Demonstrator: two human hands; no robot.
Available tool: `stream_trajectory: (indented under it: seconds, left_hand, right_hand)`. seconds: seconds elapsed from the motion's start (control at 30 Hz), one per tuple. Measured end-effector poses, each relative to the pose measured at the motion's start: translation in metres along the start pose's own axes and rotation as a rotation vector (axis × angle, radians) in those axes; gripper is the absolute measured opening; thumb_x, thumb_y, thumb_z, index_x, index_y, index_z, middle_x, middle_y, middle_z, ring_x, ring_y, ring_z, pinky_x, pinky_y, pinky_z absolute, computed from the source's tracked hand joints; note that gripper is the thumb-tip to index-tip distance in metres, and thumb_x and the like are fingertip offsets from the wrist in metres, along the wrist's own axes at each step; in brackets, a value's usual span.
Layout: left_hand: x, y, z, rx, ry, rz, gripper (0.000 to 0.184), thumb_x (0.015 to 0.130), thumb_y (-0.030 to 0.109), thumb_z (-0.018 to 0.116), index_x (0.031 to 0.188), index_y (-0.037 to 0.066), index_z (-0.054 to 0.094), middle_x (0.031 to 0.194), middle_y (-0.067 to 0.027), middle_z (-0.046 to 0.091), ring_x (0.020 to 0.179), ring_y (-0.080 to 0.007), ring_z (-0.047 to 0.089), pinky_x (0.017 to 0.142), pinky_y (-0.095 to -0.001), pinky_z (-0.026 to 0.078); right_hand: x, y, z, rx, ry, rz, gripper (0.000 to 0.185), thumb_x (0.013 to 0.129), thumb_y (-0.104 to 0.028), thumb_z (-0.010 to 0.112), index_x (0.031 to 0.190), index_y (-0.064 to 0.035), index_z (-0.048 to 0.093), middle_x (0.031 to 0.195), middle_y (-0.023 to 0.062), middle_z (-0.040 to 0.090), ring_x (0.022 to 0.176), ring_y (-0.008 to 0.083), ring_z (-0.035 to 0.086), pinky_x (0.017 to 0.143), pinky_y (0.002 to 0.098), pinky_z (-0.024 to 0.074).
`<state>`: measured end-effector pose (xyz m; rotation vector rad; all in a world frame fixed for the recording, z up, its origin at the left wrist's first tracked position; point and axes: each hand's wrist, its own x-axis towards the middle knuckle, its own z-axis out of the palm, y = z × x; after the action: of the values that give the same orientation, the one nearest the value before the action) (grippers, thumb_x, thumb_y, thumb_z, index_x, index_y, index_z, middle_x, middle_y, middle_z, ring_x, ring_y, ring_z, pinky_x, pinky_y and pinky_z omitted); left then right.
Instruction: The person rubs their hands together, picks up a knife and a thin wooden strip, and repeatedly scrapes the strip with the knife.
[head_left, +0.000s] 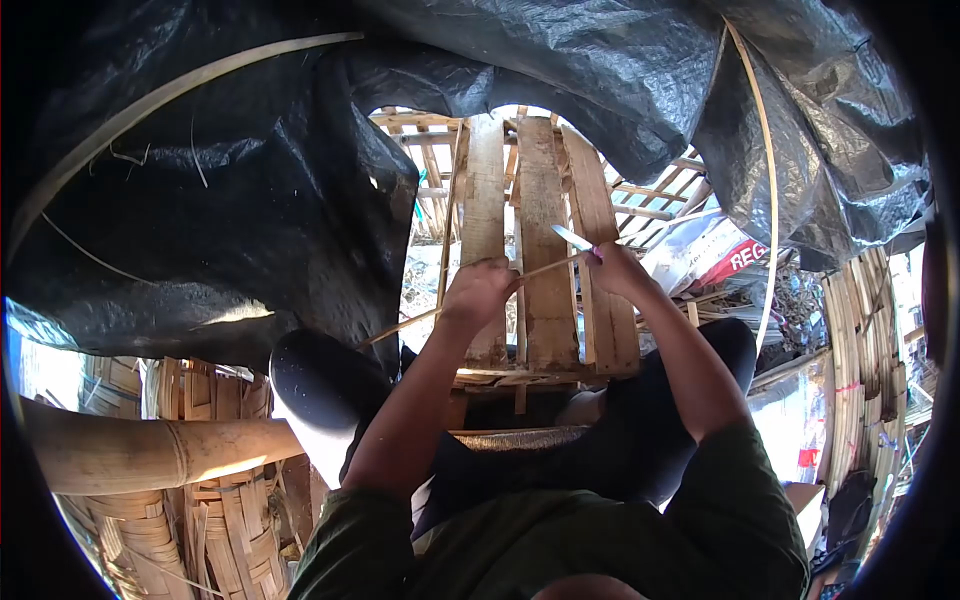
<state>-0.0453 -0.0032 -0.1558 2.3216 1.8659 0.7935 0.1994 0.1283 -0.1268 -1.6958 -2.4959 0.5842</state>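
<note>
A thin bamboo strip [552, 267] runs slantwise above the wooden planks [543, 230], with its lower end reaching past the left wrist toward the left knee. My left hand [482, 292] is closed around the strip. At the strip's upper right end, my right hand [618, 270] grips a knife [572, 238] by its purple handle. The blade points up and left, just above the strip. Whether the blade touches the strip cannot be made out.
Black plastic sheeting [230, 200] hangs at the left and across the top. A thick bamboo pole [150, 455] lies at the left. Bundled bamboo slats [865, 370] stand at the right, near a red and white sack [715, 250]. A curved strip [768, 180] hangs at the upper right.
</note>
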Motion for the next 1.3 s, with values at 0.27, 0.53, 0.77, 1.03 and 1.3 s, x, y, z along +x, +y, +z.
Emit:
stream_trajectory:
  seconds: [0.27, 0.53, 0.77, 1.03, 1.3]
  left_hand:
    - [0.021, 0.006, -0.018, -0.056, -0.086, -0.099, 0.02, 0.09, 0.028, 0.068, 0.084, 0.009, 0.072, 0.092, -0.0062, 0.067, 0.088, -0.0287, 0.067, 0.075, -0.0428, 0.054]
    - [0.024, 0.01, -0.014, -0.057, -0.053, -0.089, 0.017, 0.089, 0.025, 0.07, 0.084, 0.008, 0.073, 0.086, -0.0074, 0.065, 0.078, -0.0307, 0.067, 0.069, -0.0433, 0.054]
    - [0.032, 0.007, -0.018, -0.007, -0.077, -0.013, 0.017, 0.089, 0.025, 0.07, 0.088, 0.008, 0.075, 0.083, -0.0032, 0.065, 0.091, -0.0259, 0.064, 0.082, -0.0421, 0.049]
    - [0.027, -0.001, -0.011, -0.198, -0.174, -0.168, 0.024, 0.094, 0.025, 0.066, 0.102, 0.003, 0.072, 0.11, -0.0092, 0.071, 0.116, -0.0277, 0.061, 0.097, -0.039, 0.05]
    - [0.028, -0.006, -0.01, -0.174, -0.247, -0.176, 0.024, 0.095, 0.028, 0.063, 0.099, 0.006, 0.071, 0.104, -0.0108, 0.071, 0.118, -0.0287, 0.06, 0.096, -0.0406, 0.049]
  right_hand:
    - [0.013, 0.02, -0.013, 0.131, 0.167, 0.086, 0.042, 0.097, -0.028, 0.053, 0.12, 0.0074, 0.054, 0.1, 0.0301, 0.068, 0.096, 0.0474, 0.066, 0.086, 0.0529, 0.0523]
    - [0.016, 0.047, -0.005, 0.108, 0.146, 0.091, 0.027, 0.094, -0.016, 0.05, 0.11, 0.0021, 0.061, 0.097, 0.0312, 0.067, 0.099, 0.0478, 0.064, 0.088, 0.0527, 0.0496]
    - [0.031, 0.065, -0.018, 0.233, 0.083, 0.179, 0.033, 0.096, -0.017, 0.049, 0.087, 0.0108, 0.064, 0.085, 0.0348, 0.065, 0.088, 0.0513, 0.064, 0.077, 0.0533, 0.0521]
    - [0.024, 0.039, -0.027, 0.252, 0.024, 0.216, 0.033, 0.094, -0.019, 0.05, 0.091, 0.0111, 0.064, 0.085, 0.0341, 0.067, 0.082, 0.0452, 0.069, 0.074, 0.05, 0.0556]
    - [0.044, 0.066, -0.016, 0.284, 0.023, 0.371, 0.041, 0.1, -0.03, 0.046, 0.096, 0.0053, 0.068, 0.091, 0.0298, 0.069, 0.087, 0.0442, 0.069, 0.078, 0.051, 0.0542]
